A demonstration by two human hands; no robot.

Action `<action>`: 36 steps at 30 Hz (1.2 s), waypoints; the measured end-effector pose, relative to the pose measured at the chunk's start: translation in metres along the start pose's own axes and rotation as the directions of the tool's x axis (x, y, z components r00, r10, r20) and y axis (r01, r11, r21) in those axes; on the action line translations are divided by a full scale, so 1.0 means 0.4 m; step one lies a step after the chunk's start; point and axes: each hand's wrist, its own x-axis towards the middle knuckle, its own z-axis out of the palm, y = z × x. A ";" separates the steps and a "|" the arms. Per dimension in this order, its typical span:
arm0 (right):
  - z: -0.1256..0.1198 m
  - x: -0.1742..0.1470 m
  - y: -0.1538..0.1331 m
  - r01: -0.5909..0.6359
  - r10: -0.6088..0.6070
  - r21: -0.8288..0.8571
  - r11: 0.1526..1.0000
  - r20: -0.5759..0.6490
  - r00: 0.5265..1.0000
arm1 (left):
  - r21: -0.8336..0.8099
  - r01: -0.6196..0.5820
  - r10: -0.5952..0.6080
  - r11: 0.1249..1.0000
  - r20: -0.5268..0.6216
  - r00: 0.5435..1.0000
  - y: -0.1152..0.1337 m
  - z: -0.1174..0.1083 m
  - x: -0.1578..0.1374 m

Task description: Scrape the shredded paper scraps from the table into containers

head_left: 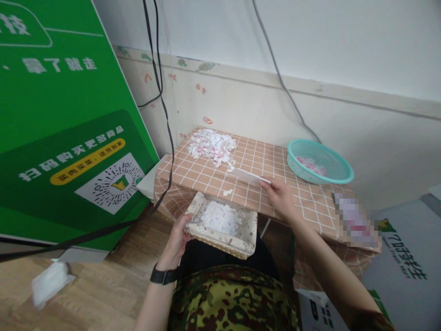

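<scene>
My left hand (178, 236) grips the left end of a fabric-lined woven basket (246, 243), held just below the table's front edge. White paper scraps (220, 218) lie inside it. My right hand (278, 195) is closed on the end of a flat white card (250, 176), which points left over the table. Beyond the card, a heap of torn paper scraps (212, 146), white with some pink, rests on the table's back left. A loose scrap (227, 192) lies near the front edge, close above the basket.
The table (262, 158) has a brown checked cloth. On its right stands a turquoise plastic basket (320, 177) holding pinkish scraps. A blurred-out item (356, 220) lies at the right corner. Black cables (167, 124) hang at the left, before a green printed panel (69, 92).
</scene>
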 end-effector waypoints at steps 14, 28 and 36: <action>0.013 0.076 0.035 0.025 -0.028 0.022 0.999 0.120 0.992 | -0.002 0.008 -0.008 1.000 -0.023 1.000 0.002 0.003 0.001; -0.020 -0.046 -0.007 0.036 -0.042 0.040 0.999 0.166 0.985 | -0.018 -0.004 0.004 1.000 0.003 1.000 0.000 0.004 -0.003; 0.012 -0.093 -0.008 0.065 -0.067 -0.073 0.995 -0.030 0.997 | -0.007 -0.009 0.009 1.000 -0.006 1.000 -0.002 0.001 0.001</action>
